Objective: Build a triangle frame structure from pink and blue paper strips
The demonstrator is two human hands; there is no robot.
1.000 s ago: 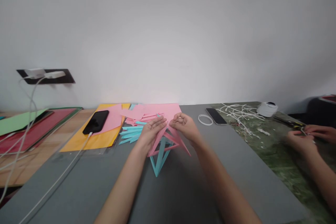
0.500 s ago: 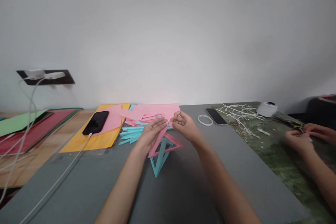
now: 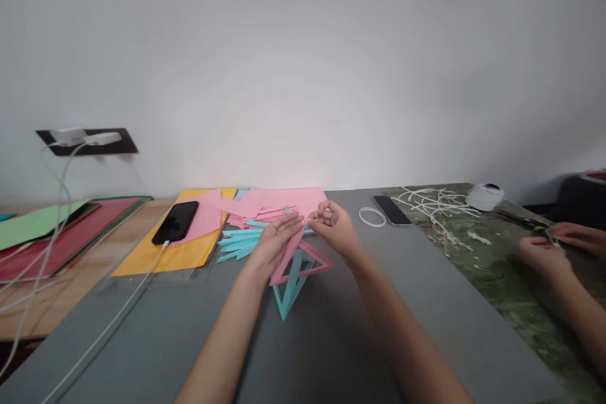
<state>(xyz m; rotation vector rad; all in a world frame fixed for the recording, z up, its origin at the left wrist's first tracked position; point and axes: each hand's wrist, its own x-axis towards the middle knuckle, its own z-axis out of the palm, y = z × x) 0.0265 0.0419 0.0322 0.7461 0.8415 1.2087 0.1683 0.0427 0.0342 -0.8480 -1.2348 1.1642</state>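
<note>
My left hand (image 3: 273,243) is closed on a folded pink paper strip (image 3: 285,261), its fingers pressed together near the strip's upper end. At that same end my right hand (image 3: 335,227) makes a pinch, thumb against curled fingers; the bit of paper between them is mostly hidden. The strip forms one side of a pink paper triangle (image 3: 324,263), which is linked with a blue paper triangle (image 3: 283,303) hanging point down below it. Just behind my left hand lie several blue paper strips (image 3: 237,242) and pink paper strips (image 3: 265,213).
A black phone (image 3: 176,222) on a cable lies over pink paper and a yellow envelope (image 3: 192,259). Right of my hands are a white ring (image 3: 372,217) and another phone (image 3: 392,210). White cords (image 3: 438,202) and a co-worker's hands (image 3: 544,252) with pliers are farther right.
The whole view has shifted slightly, so things sit a little farther right. Both my hands keep nearly the same hold on the pink strip, and the linked triangles hang much as before.
</note>
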